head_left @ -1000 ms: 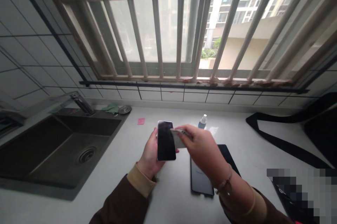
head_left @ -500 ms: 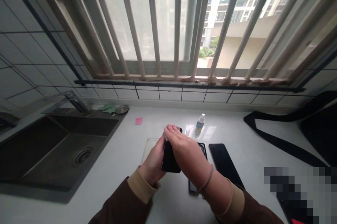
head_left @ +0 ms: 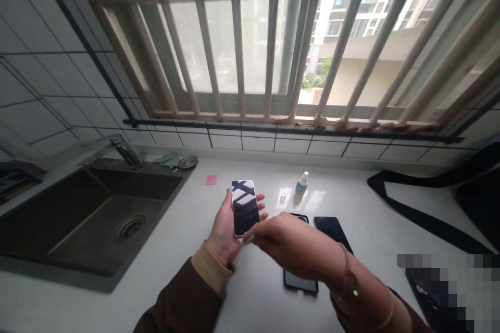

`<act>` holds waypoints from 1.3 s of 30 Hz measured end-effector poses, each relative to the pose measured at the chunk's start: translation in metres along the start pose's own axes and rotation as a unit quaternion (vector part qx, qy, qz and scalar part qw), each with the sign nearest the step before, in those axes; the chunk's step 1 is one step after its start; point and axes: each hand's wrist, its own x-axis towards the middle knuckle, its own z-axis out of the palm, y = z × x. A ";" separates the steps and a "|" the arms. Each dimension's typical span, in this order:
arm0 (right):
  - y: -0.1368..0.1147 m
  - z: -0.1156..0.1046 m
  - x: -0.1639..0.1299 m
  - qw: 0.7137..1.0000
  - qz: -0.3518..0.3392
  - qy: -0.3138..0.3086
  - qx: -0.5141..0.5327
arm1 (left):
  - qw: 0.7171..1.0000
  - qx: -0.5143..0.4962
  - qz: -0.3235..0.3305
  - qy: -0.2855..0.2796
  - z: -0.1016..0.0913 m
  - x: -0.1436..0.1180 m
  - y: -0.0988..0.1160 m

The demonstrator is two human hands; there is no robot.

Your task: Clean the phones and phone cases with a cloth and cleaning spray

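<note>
- Centrally in the head view, the person's left hand (head_left: 222, 226) supports a smartphone (head_left: 246, 210) above the white countertop (head_left: 250, 296); its thumb lies along the near-left edge, and the other fingers reach from beneath, their tips showing past the right side.
- The phone's dark screen faces up, its upper half crossed by bright, barred reflections.
- The right hand (head_left: 279, 239) is at the phone's bottom edge, fingers pinched on a thin pale piece (head_left: 249, 240), mostly hidden, so its material cannot be told.
- A bracelet (head_left: 349, 275) circles the right wrist; both brown sleeves end in tan cuffs.
- Beneath the right forearm, a phone-like device in a black case (head_left: 300, 282) lies partly covered; just right of it rests a black slab-like device (head_left: 331, 229).
- Beyond them, a small labelled bottle (head_left: 301, 186) stands upright, with a clear cap (head_left: 283, 197) near it.
- Left of the phone, a pink sticky note (head_left: 211, 180) lies flat.
- Farther left are the sink (head_left: 113, 281), its faucet (head_left: 127, 151), a green cloth (head_left: 167, 161) and a metal strainer (head_left: 188, 162).
- At the right, a black strap (head_left: 433, 221) loops across the counter.
</note>
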 end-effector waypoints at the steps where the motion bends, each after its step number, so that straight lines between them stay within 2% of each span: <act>1: 0.004 -0.009 -0.002 0.998 0.010 -0.021 0.054 | 1.000 0.000 -0.014 -0.010 0.000 0.000 -0.001; 2: 0.008 -0.017 -0.004 0.994 0.031 -0.023 0.103 | 0.999 -0.001 -0.028 -0.024 0.001 -0.001 -0.003; 3: 0.013 -0.024 -0.005 0.987 0.055 0.002 0.154 | 0.998 -0.001 -0.043 -0.039 0.001 -0.002 -0.004; 5: 0.023 -0.032 -0.003 0.971 0.095 0.105 0.195 | 0.996 0.011 -0.067 -0.064 0.002 -0.004 -0.006; 7: 0.031 -0.030 0.002 0.954 0.117 0.235 0.146 | 0.993 0.034 -0.086 -0.074 0.004 -0.007 -0.008; 9: 0.039 -0.021 0.008 0.944 0.099 0.309 0.050 | 0.990 0.051 -0.097 -0.085 0.005 -0.010 -0.010; 11: 0.048 -0.006 0.016 0.959 0.030 0.279 -0.027 | 0.989 0.051 -0.096 -0.097 0.005 -0.010 -0.011; 12: 0.052 0.001 0.019 0.971 -0.008 0.230 -0.059 | 0.990 0.045 -0.092 -0.101 0.005 -0.010 -0.012; 14: 0.059 0.013 0.024 0.978 -0.047 0.171 -0.108 | 0.991 0.018 -0.076 -0.106 0.006 -0.006 -0.013; 16: 0.061 0.020 0.025 0.981 -0.069 0.137 -0.118 | 0.993 -0.021 -0.051 -0.102 0.006 -0.001 -0.013; 19: 0.054 0.022 0.023 0.987 -0.097 0.097 -0.078 | 0.996 -0.059 -0.030 -0.061 0.003 0.005 -0.009; 24: 0.032 0.012 0.011 0.991 -0.131 0.012 0.016 | 0.998 -0.051 -0.018 0.013 -0.003 0.007 0.005; 27: 0.025 0.000 0.003 0.990 -0.124 -0.029 0.064 | 0.999 -0.033 -0.005 0.039 -0.003 0.005 0.010; 30: 0.027 -0.013 -0.001 0.984 -0.079 -0.054 0.148 | 0.999 -0.029 0.015 0.032 -0.001 0.004 0.011; 32: 0.034 -0.019 0.001 0.974 -0.028 -0.017 0.224 | 0.999 -0.034 0.015 0.008 0.000 0.003 0.009; 35: 0.048 -0.021 0.007 0.938 0.053 0.155 0.305 | 0.999 -0.032 -0.016 -0.031 0.002 0.002 0.006; 37: 0.054 -0.017 0.012 0.921 0.084 0.269 0.270 | 0.998 -0.021 -0.040 -0.044 0.003 0.000 0.003; 38: 0.056 -0.014 0.013 0.923 0.082 0.301 0.227 | 0.997 -0.017 -0.049 -0.050 0.003 0.000 0.002; 39: 0.056 -0.011 0.014 0.933 0.067 0.307 0.178 | 0.997 -0.018 -0.051 -0.058 0.003 0.000 0.001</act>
